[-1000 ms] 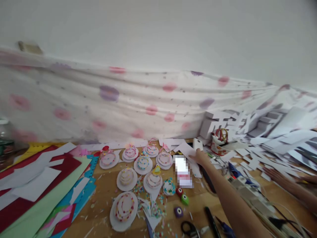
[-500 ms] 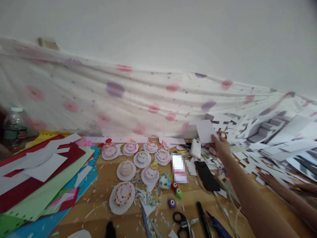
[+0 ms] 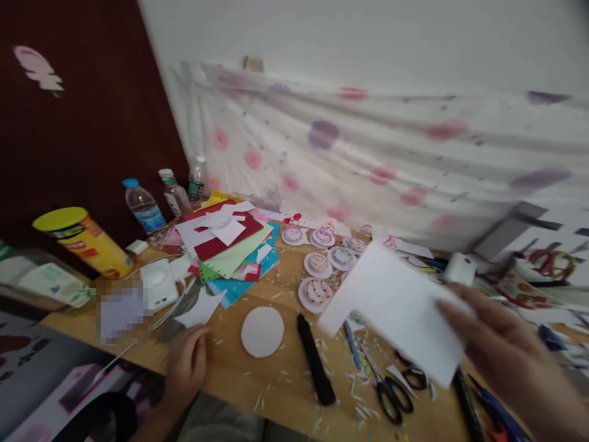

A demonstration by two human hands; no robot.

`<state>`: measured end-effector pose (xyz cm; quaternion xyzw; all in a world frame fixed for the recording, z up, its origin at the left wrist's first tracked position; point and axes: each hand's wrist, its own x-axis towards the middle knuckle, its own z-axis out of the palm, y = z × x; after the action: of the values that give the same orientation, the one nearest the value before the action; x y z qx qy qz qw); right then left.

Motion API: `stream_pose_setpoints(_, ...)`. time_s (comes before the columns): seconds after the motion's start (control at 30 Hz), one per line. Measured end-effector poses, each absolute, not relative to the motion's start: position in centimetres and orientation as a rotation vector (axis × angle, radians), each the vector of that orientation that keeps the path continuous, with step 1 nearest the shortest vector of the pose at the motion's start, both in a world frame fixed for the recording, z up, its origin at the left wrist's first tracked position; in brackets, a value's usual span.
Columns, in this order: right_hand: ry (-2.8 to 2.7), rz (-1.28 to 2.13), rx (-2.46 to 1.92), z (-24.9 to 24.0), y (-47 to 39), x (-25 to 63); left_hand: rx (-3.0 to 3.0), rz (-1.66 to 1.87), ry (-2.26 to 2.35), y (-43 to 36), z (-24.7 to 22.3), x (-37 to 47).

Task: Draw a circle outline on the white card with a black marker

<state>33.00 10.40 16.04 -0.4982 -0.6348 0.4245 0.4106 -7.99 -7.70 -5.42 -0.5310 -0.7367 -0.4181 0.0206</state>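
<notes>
My right hand (image 3: pixel 499 344) pinches the edge of a white sheet of card (image 3: pixel 405 313) and holds it above the table's right part, over small decorated paper cakes and scissors. At the table's front edge, my left hand (image 3: pixel 188 359) rests with its fingers curled, beside a cut piece of white paper (image 3: pixel 200 308); whether it holds anything is hidden. Between the hands lies a white paper circle (image 3: pixel 262 331). Right of the circle is a black pen-like tool (image 3: pixel 315 362). Several small cakes with beaded rings (image 3: pixel 317 291) stand behind it.
Coloured paper sheets (image 3: pixel 234 258) are piled at the back left. Bottles (image 3: pixel 145 205), a yellow canister (image 3: pixel 87 242) and a white device with cables (image 3: pixel 159 283) stand farther left. Scissors (image 3: pixel 391 396) lie near the front. A white box-like item (image 3: pixel 460 268) stands at the right.
The view has turned left and down. My right hand has brought the white card from the back right closer to me. My left hand has come into view.
</notes>
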Motion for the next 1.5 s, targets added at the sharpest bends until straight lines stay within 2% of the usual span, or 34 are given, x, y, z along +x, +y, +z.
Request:
stream_pose_setpoints(0.1, -1.904, 1.392, -1.17, 12.9, 6.9, 26.8, -1.674, -1.459, -2.302, -7.6, -3.3, -6.9)
stream_pose_setpoints(0.17, -2.042, 1.452, -1.074, 10.3, 5.7, 23.0, -1.676, -1.91, -2.549, -7.6, -1.4, -5.9)
stream_pose_setpoints(0.3, -2.174, 1.31, -0.993, 4.9, 4.9, 18.3, -1.801, -2.497, -2.798, -7.8, 0.9, -4.2)
stream_pose_setpoints(0.4, -2.166, 1.208, -1.03, 1.8, 3.9, 17.6, -1.664, -2.665, -2.966, -8.0, 0.9, -3.5)
stream_pose_setpoints(0.57, -2.469, 0.718, -0.935, -0.8, 2.2, 18.6, -1.379, -2.692, -3.185, -7.5, -0.1, -3.7)
stream_pose_setpoints(0.77, -2.615, 0.426, -0.965, -0.8, 2.1, 18.2, -1.281, -2.63, -3.359, -5.9, -0.7, -4.3)
stream_pose_setpoints(0.93, -2.986, 0.265, -0.475, 0.9, 3.1, 16.9, -1.141, -2.564, -3.463, -5.7, 0.5, -4.6)
stream_pose_setpoints(1.03, -2.756, 0.161, -1.026, 1.3, 4.5, 16.6, -0.943, -2.566, -3.508, -5.9, 1.5, -4.9)
stream_pose_setpoints(1.07, -2.692, 0.17, -1.086, 1.3, 4.8, 16.6, -0.855, -2.568, -3.522, -5.9, 1.7, -5.0)
stream_pose_setpoints(1.2, -2.931, 0.264, -0.456, 0.9, 5.1, 16.9, -0.612, -2.553, -3.551, -6.3, 1.8, -5.6)
stream_pose_setpoints(1.33, -2.493, 0.317, -1.204, 0.7, 5.4, 18.5, -0.731, -2.628, -3.493, -6.7, 1.0, -6.3)
stream_pose_setpoints(1.5, -2.11, 0.568, -1.321, 0.6, 4.7, 20.3, -0.465, -2.535, -3.543, -6.1, 1.0, -6.3)
